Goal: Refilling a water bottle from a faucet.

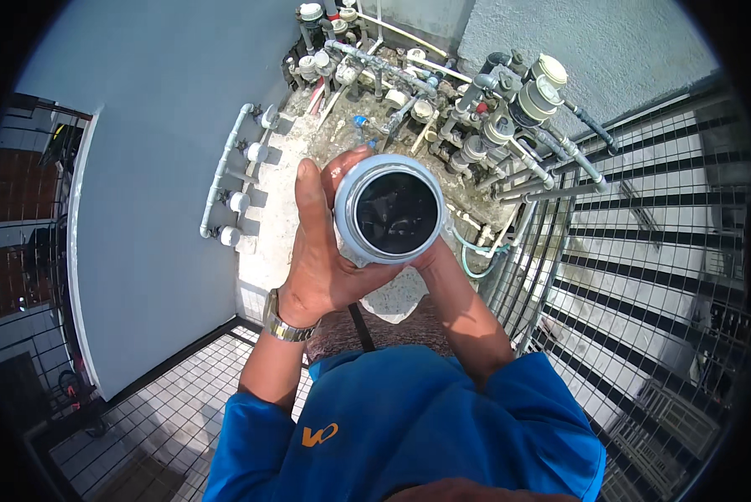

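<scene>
Between my hands is a light-blue round container (349,230) with a wide open mouth and a pale rim. Its inside looks dark and glossy, with some reflections; what is in it I cannot make out. My left hand (323,272) is closed round its left side, thumb pointing away from me and other fingers partly behind the wall. A metal watch (290,322) sits on that wrist. My right hand (425,261) supports the container from below and the right; its fingers are mostly hidden under it.
Beyond the container stands a cluster of grey pipes (375,63) and round white-capped meters (534,99). A wall-mounted pipe (212,184) with several white-capped fittings runs along the grey wall (158,201) at left. Metal grating (626,268) borders the right side, with white tiles (183,393) lower left.
</scene>
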`<action>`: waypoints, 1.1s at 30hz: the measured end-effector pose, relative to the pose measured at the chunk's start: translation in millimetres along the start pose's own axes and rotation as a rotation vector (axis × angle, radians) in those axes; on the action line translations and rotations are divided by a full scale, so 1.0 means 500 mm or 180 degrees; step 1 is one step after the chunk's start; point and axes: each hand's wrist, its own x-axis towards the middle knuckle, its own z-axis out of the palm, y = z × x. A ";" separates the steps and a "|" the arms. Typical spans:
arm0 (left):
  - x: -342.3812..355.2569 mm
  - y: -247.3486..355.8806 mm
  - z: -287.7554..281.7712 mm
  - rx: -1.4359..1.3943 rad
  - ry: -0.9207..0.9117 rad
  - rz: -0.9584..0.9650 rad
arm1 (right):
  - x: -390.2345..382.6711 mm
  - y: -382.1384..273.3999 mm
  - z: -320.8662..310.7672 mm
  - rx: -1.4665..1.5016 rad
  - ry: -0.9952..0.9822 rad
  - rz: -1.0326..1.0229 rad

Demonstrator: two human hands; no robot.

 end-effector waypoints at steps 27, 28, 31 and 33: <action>0.054 0.460 -0.074 0.0537 0.2418 0.0917 | -0.137 -0.034 0.635 -0.2538 -0.1683 -0.1378; 0.054 0.466 -0.075 0.0496 0.2445 0.0928 | -0.141 -0.031 0.646 -0.2532 -0.1737 -0.1364; 0.050 0.476 -0.087 0.0383 0.2515 0.0986 | -0.154 -0.018 0.680 -0.2716 -0.1825 -0.1442; 0.048 0.482 -0.093 0.0335 0.2542 0.1042 | -0.177 -0.016 0.703 -0.2818 -0.1791 -0.1317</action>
